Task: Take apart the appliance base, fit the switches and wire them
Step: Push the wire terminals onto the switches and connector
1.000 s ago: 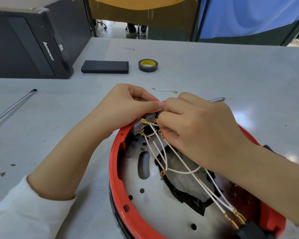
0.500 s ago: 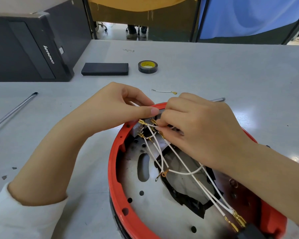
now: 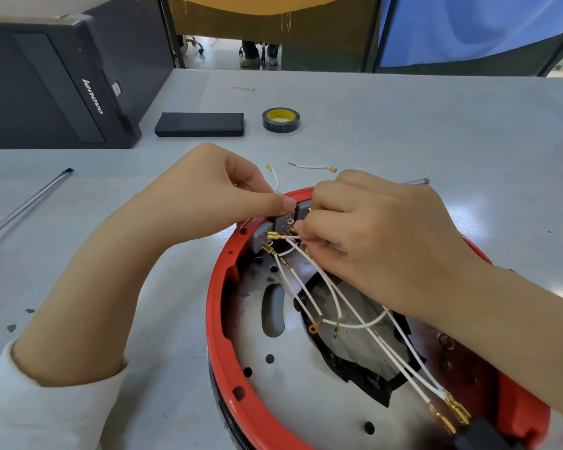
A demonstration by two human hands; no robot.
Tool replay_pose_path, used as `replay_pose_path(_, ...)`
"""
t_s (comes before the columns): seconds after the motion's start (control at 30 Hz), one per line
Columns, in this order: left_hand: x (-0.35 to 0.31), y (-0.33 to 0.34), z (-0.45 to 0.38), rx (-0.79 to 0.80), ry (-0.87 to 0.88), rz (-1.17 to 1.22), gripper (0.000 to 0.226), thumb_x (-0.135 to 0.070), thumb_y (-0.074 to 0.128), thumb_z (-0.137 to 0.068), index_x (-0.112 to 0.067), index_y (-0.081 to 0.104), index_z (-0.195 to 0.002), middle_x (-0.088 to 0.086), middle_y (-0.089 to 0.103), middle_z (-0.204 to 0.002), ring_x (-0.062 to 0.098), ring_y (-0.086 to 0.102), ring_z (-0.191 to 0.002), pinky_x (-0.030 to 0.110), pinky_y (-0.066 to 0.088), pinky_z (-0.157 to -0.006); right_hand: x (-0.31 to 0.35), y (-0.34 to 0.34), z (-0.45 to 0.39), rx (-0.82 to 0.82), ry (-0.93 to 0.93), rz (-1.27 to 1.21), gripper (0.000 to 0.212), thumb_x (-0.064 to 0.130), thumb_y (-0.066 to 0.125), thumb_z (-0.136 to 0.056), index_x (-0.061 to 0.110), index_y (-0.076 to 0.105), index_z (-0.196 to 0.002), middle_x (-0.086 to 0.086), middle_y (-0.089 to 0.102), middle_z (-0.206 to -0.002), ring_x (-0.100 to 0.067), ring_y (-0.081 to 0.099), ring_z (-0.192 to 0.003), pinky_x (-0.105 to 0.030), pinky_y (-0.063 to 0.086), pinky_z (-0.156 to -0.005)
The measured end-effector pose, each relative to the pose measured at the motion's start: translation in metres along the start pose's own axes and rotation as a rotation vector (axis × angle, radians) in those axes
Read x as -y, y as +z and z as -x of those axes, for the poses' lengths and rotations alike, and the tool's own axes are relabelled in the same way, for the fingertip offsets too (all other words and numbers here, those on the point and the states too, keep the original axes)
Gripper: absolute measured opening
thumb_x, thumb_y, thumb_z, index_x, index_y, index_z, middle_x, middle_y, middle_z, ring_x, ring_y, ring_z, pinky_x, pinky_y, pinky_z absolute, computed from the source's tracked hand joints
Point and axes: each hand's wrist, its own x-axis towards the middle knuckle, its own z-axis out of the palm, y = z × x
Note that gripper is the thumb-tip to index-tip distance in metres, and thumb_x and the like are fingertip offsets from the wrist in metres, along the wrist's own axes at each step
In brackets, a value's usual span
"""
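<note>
From the head camera I see the red appliance base (image 3: 215, 319) lying open side up on the grey tabletop (image 3: 403, 131), its lower right part running out of view. At its far rim sit the grey switches (image 3: 281, 222), side by side. My left hand (image 3: 215, 196) has its fingers curled, pinching a short white wire (image 3: 275, 178) with a gold ring terminal that sticks up just above the fingertips, the thumb reaching to the top of the switches. My right hand (image 3: 381, 241) is curled too, its fingertips pinching a white lead with a gold connector (image 3: 275, 236) right at the switch terminals. More white wires (image 3: 355, 323) trail from there across the metal plate inside the base toward gold connectors at the lower right. Beyond the hands lie a loose wire piece (image 3: 311, 166), a roll of dark tape (image 3: 281, 120), a flat black box (image 3: 199, 124), and a black computer case (image 3: 56, 82) at far left. A metal rod (image 3: 26, 206) lies at the left.
</note>
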Motion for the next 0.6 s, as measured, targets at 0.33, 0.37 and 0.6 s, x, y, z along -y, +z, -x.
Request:
replay_pose_path(0.33, 0.0012, 0.0003, -0.0013, -0.021, 0.031, 0.027, 0.032, -0.05, 0.075, -0.068, -0.018, 0.075, -0.064, -0.005, 0.058, -0.047, 0.002, 0.043, -0.04, 0.008, 0.033, -0.038, 0.0006, 0.0019, 0.001, 0.002, -0.003, 0.041, 0.019, 0.008, 0.064, -0.083, 0.017, 0.059, -0.067, 0.002, 0.056, -0.067, -0.021, 0.052, -0.062, -0.031, 0.037, -0.038)
replay_pose_path(0.37, 0.001, 0.0003, -0.0011, -0.021, 0.033, 0.026, 0.032, -0.05, 0.075, -0.067, -0.018, 0.075, -0.064, -0.004, 0.059, -0.048, 0.002, 0.043, -0.041, 0.008, 0.033, -0.038, 0.0007, 0.0023, 0.0011, 0.002, -0.009, 0.046, 0.02, 0.006, 0.065, -0.082, 0.017, 0.059, -0.067, 0.002, 0.056, -0.067, -0.021, 0.052, -0.061, -0.031, 0.037, -0.038)
replay_pose_path(0.6, -0.0002, 0.0005, -0.0007, -0.013, 0.039, 0.033, 0.032, -0.048, 0.075, -0.069, -0.017, 0.074, -0.062, -0.006, 0.056, -0.045, 0.003, 0.042, -0.039, 0.009, 0.033, -0.038, 0.0008, 0.0018, 0.0015, 0.0, -0.02, 0.07, 0.02, 0.007, 0.066, -0.082, 0.018, 0.057, -0.067, 0.002, 0.055, -0.067, -0.02, 0.052, -0.061, -0.03, 0.035, -0.038)
